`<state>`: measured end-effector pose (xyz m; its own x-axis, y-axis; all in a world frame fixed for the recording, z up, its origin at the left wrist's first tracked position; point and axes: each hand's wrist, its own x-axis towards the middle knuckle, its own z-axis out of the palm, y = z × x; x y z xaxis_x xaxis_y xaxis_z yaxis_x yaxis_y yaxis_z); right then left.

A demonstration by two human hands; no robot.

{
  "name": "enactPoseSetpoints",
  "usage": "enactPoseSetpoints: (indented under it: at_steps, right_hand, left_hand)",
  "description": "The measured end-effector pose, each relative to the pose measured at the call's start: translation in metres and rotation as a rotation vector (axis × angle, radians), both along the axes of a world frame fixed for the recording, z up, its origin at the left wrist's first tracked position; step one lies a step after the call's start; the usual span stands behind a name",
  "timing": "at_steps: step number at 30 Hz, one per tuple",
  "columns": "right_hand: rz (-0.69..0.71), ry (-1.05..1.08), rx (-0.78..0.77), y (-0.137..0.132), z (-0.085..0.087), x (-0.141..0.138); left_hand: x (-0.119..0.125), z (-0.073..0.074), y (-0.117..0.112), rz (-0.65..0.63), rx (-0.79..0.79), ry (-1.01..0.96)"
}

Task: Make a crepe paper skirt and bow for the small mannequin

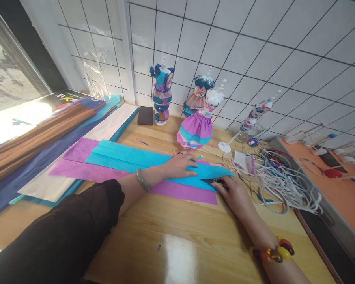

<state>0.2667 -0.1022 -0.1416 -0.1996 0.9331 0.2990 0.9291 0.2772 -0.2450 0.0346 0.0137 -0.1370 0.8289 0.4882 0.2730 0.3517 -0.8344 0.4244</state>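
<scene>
A long blue strip [130,154] of thin cloth or crepe paper lies across wider purple strips [186,192] on the wooden table. My left hand [180,165] presses down on the blue strip with its fingers spread. At the strip's right end, my right hand [228,189] is closed around dark scissors [214,181]. Their blades reach into the blue material, which lifts above them in a flap. Most of the scissors' handle is hidden by my fingers.
Folded brown [41,142] and white material [53,177] lies at left. A phone [145,115], a dressed mini mannequin [162,94], another in a purple skirt [197,128] and a tilted stand [225,147] line the back. Tangled white cords [290,185] cover the right side.
</scene>
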Motion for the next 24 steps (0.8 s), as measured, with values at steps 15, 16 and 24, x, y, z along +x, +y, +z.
enactPoseSetpoints:
  at_steps: [15,16,24]
  right_hand:
    - [0.041,-0.068,-0.001,0.002,0.0,-0.007]
    - [0.043,-0.072,0.003,0.003,0.0,-0.008]
    - [0.054,-0.067,-0.014,0.006,0.0,-0.014]
  left_hand:
    - [-0.001,-0.001,0.0,0.008,0.006,0.019]
    - [-0.001,-0.001,-0.001,0.008,0.01,0.019]
    - [-0.001,-0.001,-0.001,0.001,0.022,-0.016]
